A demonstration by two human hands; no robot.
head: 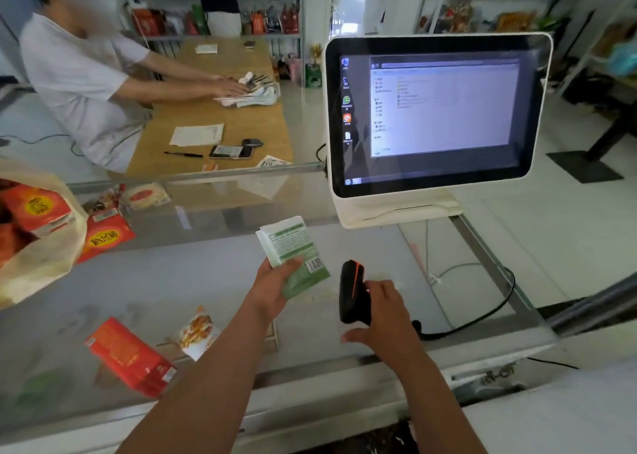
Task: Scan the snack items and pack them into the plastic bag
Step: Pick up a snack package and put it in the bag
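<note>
Two hands busy: left hand [272,286] pinching a flat green packet [293,255] above the counter [431,250], barcode up; right hand [386,310] wrapped round the black scanner [351,291] just beside it. Best to tilt the glossy, crinkly film flat, then aim squarely at the barcode. Still loose on the glass: a red box [129,357] and an orange pouch [198,331]. Thin bag [41,247] at left, partly filled.
</note>
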